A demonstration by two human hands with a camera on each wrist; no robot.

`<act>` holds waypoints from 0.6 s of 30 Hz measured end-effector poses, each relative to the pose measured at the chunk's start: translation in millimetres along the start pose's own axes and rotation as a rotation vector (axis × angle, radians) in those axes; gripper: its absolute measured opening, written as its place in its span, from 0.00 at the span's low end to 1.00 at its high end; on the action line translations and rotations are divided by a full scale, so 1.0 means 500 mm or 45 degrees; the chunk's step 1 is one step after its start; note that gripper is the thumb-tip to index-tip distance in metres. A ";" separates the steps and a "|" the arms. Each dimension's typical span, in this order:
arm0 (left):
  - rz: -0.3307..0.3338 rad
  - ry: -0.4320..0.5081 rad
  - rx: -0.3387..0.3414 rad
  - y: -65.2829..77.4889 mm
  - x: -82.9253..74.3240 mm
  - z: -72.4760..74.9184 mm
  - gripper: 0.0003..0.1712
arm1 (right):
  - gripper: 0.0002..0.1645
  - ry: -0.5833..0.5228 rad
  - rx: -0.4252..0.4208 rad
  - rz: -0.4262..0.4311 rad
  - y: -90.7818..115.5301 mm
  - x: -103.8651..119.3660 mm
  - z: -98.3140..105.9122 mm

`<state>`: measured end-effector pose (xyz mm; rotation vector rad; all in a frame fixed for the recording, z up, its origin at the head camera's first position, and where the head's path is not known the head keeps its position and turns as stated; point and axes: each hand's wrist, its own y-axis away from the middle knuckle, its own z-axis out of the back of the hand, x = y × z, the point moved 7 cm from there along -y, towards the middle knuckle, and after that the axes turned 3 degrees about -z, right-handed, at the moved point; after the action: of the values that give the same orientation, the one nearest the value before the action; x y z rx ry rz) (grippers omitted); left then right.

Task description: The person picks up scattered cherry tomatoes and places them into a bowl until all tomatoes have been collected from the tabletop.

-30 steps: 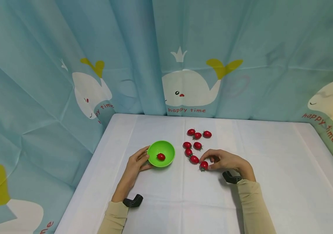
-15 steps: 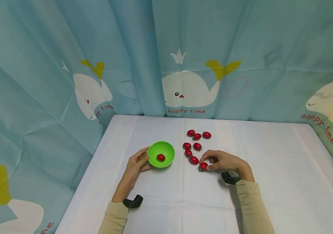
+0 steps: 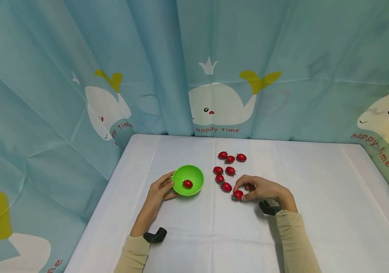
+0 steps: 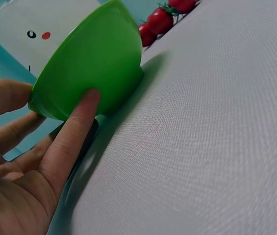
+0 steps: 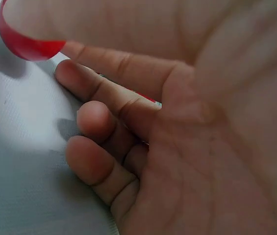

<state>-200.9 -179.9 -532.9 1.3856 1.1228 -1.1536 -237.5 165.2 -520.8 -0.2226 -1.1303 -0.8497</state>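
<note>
My left hand [image 3: 160, 189] holds a small green bowl [image 3: 195, 173] from its left side. In the left wrist view the thumb presses on the outer wall of the bowl [image 4: 94, 58], and another finger is at its rim. Inside the bowl lies one red cherry tomato [image 3: 188, 184]. To the right, my right hand [image 3: 266, 187] pinches another cherry tomato [image 3: 237, 195] between thumb and forefinger, close over the white cloth. The right wrist view shows that tomato [image 5: 30, 46] partly hidden behind the thumb, with the other fingers curled beneath the palm.
Several loose cherry tomatoes [image 3: 230, 171] with green stems lie between the bowl and my right hand and farther back. A white cloth [image 3: 187, 235] covers the table. Behind it hangs a blue curtain [image 3: 160, 57] with printed whales.
The tomato at my right fingertips has turned slightly, its stem end swinging toward the left. The left hand and the bowl have kept their places.
</note>
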 end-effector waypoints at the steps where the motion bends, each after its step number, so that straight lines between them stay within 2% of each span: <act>1: 0.000 0.000 -0.003 0.000 0.000 0.000 0.27 | 0.16 -0.003 -0.001 -0.005 0.001 0.000 0.001; 6: 0.009 0.002 -0.008 0.001 0.002 -0.002 0.27 | 0.16 -0.001 -0.013 -0.030 0.009 -0.005 0.008; 13: 0.010 0.004 0.010 -0.002 0.002 0.000 0.28 | 0.16 -0.055 -0.037 -0.002 0.008 -0.001 0.018; 18: 0.013 0.008 0.011 0.000 0.000 0.001 0.28 | 0.16 -0.071 -0.122 -0.003 -0.002 0.018 0.021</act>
<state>-201.1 -180.6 -532.8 1.4007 1.1151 -1.1493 -244.3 166.1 -508.6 -0.3258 -1.1430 -0.9057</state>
